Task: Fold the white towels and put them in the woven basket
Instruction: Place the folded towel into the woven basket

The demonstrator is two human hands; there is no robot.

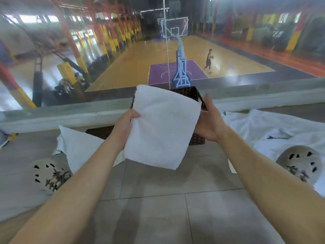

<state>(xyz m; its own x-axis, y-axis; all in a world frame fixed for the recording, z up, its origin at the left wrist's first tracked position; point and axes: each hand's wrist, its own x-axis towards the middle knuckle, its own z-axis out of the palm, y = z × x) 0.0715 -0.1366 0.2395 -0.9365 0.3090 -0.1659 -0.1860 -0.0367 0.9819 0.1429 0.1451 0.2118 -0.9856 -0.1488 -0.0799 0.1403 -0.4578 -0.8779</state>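
- Head view: folded white terry towel (163, 127) is held over the dark woven basket (197, 139) on the floor.
- Left hand (124, 127) pinches its left edge; right hand (209, 124) props the right edge, fingers hidden, grip unclear.
- Soft, light and floppy: probably best supported from underneath at both edges.

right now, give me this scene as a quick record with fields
held item: folded towel, white, held up in front of the basket
left hand: pinches the folded towel's left edge, thumb on top
right hand: at its right edge, fingers hidden behind it
basket: dark, woven, on the floor, mostly hidden
loose towel: unfolded, left of the basket
towel heap: unfolded, to the right
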